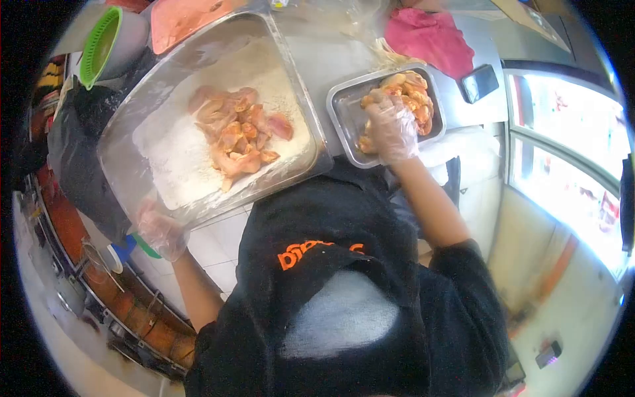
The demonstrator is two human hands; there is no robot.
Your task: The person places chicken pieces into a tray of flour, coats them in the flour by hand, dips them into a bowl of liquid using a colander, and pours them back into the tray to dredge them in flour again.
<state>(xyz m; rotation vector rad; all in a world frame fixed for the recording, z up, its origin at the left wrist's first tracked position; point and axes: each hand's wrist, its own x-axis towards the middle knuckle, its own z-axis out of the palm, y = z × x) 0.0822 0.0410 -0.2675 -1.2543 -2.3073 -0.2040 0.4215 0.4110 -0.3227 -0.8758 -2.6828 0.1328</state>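
In a clear plastic glove, my right hand [392, 129] reaches into a small metal tray [343, 135]. Its fingers are curled down into the seasoned raw chicken pieces [413, 89] there, and the fingertips are partly hidden. My left hand [159, 230], gloved too, is at the near left corner of a large metal tray [221, 206], its fingers closed on the rim. White flour [169, 159] covers much of that tray's floor. A heap of raw chicken pieces [238, 132] lies on the flour in the middle.
Behind the small tray lie a pink cloth [430, 40] and a dark phone [479, 83]. A green basket [102, 47] and an orange-pink tray [192, 23] stand at the far left. To the right is a lit glass display case [572, 142].
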